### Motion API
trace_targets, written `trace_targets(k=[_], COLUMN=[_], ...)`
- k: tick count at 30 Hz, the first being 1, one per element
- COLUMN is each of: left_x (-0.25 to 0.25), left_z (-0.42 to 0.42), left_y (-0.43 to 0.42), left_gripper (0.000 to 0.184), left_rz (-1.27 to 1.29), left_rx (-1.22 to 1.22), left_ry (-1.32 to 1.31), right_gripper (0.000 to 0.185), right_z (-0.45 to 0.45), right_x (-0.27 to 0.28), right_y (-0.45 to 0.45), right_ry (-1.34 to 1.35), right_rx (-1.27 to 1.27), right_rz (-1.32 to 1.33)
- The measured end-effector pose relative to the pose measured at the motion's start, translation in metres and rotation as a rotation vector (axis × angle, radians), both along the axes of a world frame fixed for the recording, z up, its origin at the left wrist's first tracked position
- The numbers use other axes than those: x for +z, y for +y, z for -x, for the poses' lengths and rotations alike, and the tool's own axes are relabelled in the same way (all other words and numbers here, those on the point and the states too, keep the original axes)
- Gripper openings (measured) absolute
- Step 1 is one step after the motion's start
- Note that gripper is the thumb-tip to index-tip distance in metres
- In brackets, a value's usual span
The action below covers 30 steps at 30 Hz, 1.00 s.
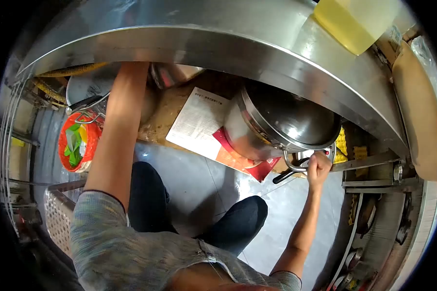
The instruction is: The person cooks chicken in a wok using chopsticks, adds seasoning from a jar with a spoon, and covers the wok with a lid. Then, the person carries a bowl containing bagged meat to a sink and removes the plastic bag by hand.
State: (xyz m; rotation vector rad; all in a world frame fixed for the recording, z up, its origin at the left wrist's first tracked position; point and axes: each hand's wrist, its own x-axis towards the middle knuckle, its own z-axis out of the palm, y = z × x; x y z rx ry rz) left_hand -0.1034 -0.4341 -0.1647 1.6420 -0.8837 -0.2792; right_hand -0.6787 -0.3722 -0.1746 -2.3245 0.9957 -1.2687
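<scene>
Steel pot [277, 123] is sitting on the right of the low space beneath a steel counter [199, 46], its dark, glossy top partly tucked behind the counter's edge; whether that top is a lid or the contents, one cannot tell. On its near right side a looped metal handle [287, 162] is sticking out toward the person, and the right hand [319, 166] is resting at the outer end of this loop. Its fingers are bending tightly into a fist, leaving hardly any gap, and they are gripping the handle, so the body of the pot is standing just beyond them, far and to the left. A black grip [282, 178] is poking out below the handle, near the fist but apart from it. The counter's edge is hiding the left hand, so one cannot tell how far its fingers are opening or what they are holding; only the left forearm [124, 104] is showing, well to the left of the pot. Between the arms, a printed sheet [196, 119] is lying on a brown board [155, 119], its red and orange near end reaching beside and under the pot. An orange-red bag [64, 145] containing green and yellow pieces is standing to the left of the forearm, and a container of yellow liquid [349, 26] is resting on the counter at the far right.
</scene>
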Motion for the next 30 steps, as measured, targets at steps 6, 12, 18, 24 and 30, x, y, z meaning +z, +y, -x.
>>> trace_targets(k=[6,12,18,24,30], left_x=[-0.016,-0.024,0.023,0.167,0.258], left_z=[0.034,0.102,0.166,0.211,0.198], left_y=[0.034,0.107,0.202,0.308,0.386], left_gripper=[0.032,0.032,0.019,0.026,0.029], left_rz=[0.025,0.006,0.007,-0.361,-0.580], left_rx=[0.021,-0.005,-0.175,-0.146,-0.015], left_ry=[0.189,0.698,1.033,0.915,0.750], right_gripper=[0.024,0.016,0.014,0.018,0.019], right_z=[0.012,0.013,-0.006,0.045,0.073], right_x=[-0.003,0.000,0.082,0.136,0.177], right_y=[-0.003,0.002,0.048,0.147,0.227], right_ry=[0.027,0.175,0.263,0.393,0.593], right_rx=[-0.070,-0.127,-0.200,-0.277,-0.095], right_rz=[-0.179,-0.191,-0.221,-0.467,-0.758])
